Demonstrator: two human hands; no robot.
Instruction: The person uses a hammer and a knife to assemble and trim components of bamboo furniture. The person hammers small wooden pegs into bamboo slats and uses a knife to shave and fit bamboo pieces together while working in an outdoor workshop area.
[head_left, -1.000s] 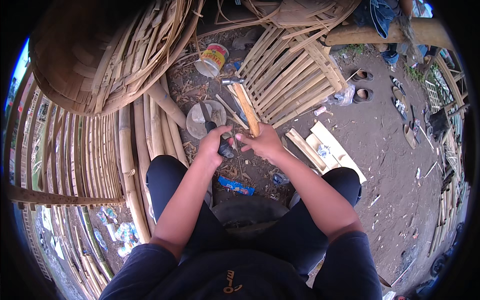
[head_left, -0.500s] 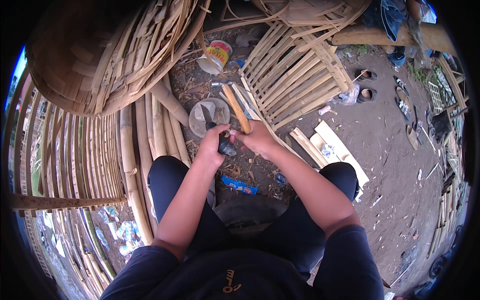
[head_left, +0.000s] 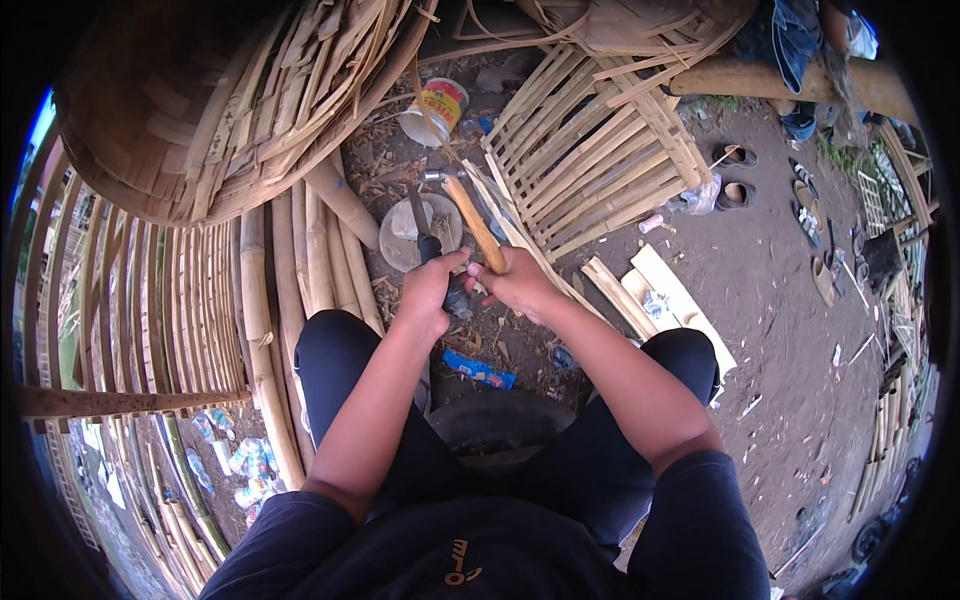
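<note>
My right hand (head_left: 517, 282) grips the lower end of a hammer's wooden handle (head_left: 473, 222); its metal head (head_left: 437, 176) points away from me. My left hand (head_left: 430, 290) is closed around the dark handle of a knife whose blade (head_left: 417, 212) sticks up beside the hammer. Both hands sit close together above my knees, over a round flat grey lid (head_left: 418, 234) on the dirt ground.
A woven bamboo panel (head_left: 590, 150) lies ahead to the right, a large woven basket (head_left: 200, 110) at upper left, bamboo poles (head_left: 270, 300) at left. A yellow-and-white can (head_left: 436, 110) stands beyond the lid. Bamboo slats (head_left: 655, 290), a blue wrapper (head_left: 478, 368) and sandals (head_left: 735, 175) lie around.
The view has shifted slightly; both hands drew a little nearer to me with the hammer and knife still held. The hammer handle stays tilted up and to the left.
</note>
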